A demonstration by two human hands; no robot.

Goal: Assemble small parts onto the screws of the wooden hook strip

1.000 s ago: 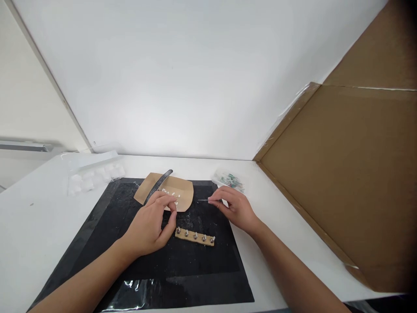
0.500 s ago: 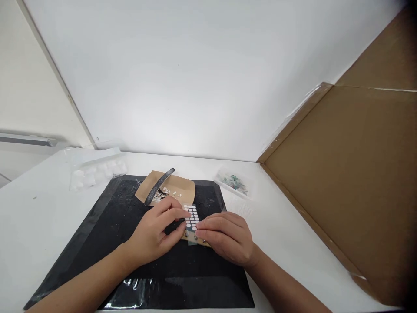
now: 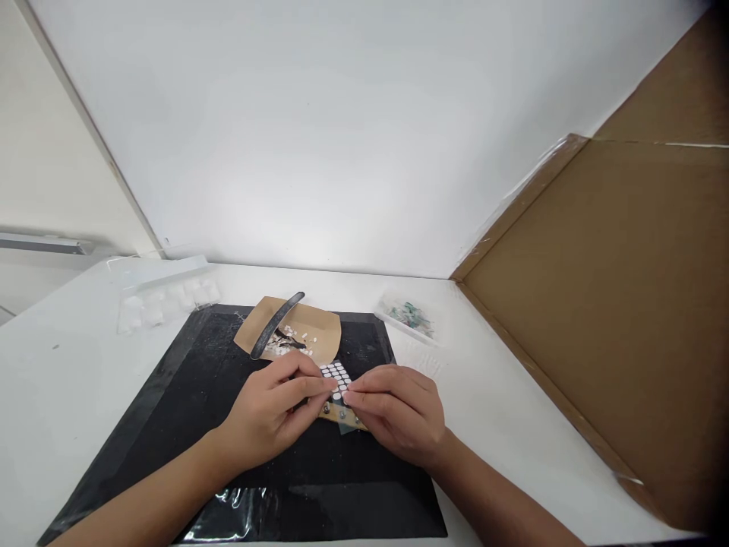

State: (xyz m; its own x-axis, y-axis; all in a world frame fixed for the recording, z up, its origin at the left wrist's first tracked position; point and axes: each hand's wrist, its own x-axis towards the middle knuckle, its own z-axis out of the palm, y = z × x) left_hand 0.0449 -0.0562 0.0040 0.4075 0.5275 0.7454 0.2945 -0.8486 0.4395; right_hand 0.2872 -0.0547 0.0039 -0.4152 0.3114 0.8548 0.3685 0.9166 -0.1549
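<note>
Here, I see both hands meeting over the middle of the black mat [image 3: 171, 425], which lies on the white table [image 3: 68, 365]. My left hand [image 3: 267, 414] and right hand [image 3: 399, 414] each pinch, fingers curled close, a small clear sheet of white dots [image 3: 336, 377], held just above a tan strip with studs [image 3: 342, 415]. The sheet's long axis runs away from me, toward the tan paper [image 3: 319, 330] with the dark curved file [image 3: 276, 325] across it. Open mat lies to the left and near me. On the right a cardboard panel [image 3: 615, 304] rises close; a clear packet [image 3: 407, 315] lies between it and the mat.
</note>
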